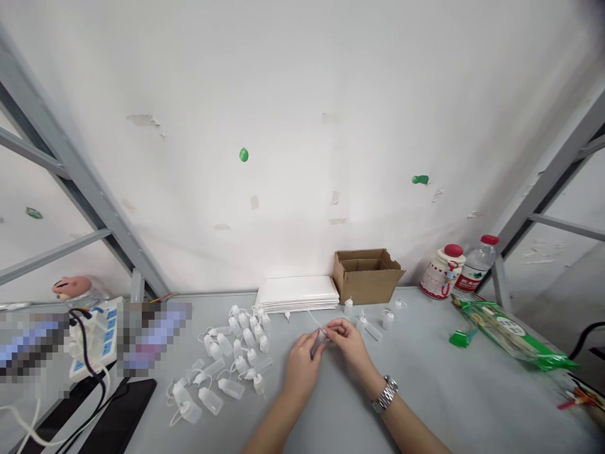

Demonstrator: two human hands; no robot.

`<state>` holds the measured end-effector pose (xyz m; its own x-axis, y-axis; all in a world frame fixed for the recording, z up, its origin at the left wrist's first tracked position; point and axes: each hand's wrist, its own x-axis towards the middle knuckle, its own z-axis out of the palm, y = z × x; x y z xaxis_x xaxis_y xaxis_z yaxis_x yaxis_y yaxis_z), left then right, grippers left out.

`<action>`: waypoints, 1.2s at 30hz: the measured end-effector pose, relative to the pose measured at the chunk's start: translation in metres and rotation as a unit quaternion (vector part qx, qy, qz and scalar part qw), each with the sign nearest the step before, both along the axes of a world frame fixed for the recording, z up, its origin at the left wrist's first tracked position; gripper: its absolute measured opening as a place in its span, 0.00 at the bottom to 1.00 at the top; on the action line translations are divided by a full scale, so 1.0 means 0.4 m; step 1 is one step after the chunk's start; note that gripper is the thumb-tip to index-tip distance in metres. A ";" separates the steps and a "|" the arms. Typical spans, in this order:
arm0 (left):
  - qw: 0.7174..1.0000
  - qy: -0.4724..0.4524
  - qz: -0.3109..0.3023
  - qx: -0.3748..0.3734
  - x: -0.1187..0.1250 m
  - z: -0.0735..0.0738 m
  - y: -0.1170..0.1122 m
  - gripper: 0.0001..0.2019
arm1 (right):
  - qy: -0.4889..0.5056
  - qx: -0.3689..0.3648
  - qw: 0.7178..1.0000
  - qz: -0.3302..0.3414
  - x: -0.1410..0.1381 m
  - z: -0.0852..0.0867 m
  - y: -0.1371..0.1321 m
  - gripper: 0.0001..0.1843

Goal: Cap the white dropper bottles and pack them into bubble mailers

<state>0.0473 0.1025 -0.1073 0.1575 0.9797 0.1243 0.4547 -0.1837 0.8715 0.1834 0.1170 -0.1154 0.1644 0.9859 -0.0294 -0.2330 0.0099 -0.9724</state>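
Both hands meet over the grey table [449, 391] near its middle. My left hand [302, 366] is closed around a small clear plastic bottle [319, 343], holding it tilted. My right hand [347, 343], with a metal watch at the wrist, pinches the bottle's top end with thumb and fingers. Several small white dropper bottles [236, 353] with tethered caps lie scattered to the left of my hands. A few more bottles [373, 321] stand or lie just behind my right hand.
A stack of white sheets [297, 293] and an open cardboard box [366, 274] sit against the wall. Two red-capped bottles [460, 268] stand at back right, a green packet [513, 334] to the right. A power strip with cables [97, 343] lies at left.
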 end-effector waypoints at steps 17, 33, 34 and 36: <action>0.995 -0.083 0.052 -0.028 0.005 -0.005 -0.001 0.30 | -0.081 0.017 0.996 0.034 -0.006 0.022 -0.016 0.19; 0.989 -0.139 0.048 -0.002 -0.005 -0.018 0.011 0.17 | -0.172 0.070 0.982 0.025 0.008 0.025 -0.013 0.27; 0.986 -0.154 0.062 -0.008 -0.006 -0.015 0.012 0.17 | -0.167 0.061 0.984 0.023 0.008 0.022 -0.011 0.26; 0.977 -0.190 0.092 -0.018 -0.008 -0.009 0.015 0.18 | -0.147 0.040 0.988 0.038 0.005 0.015 -0.009 0.24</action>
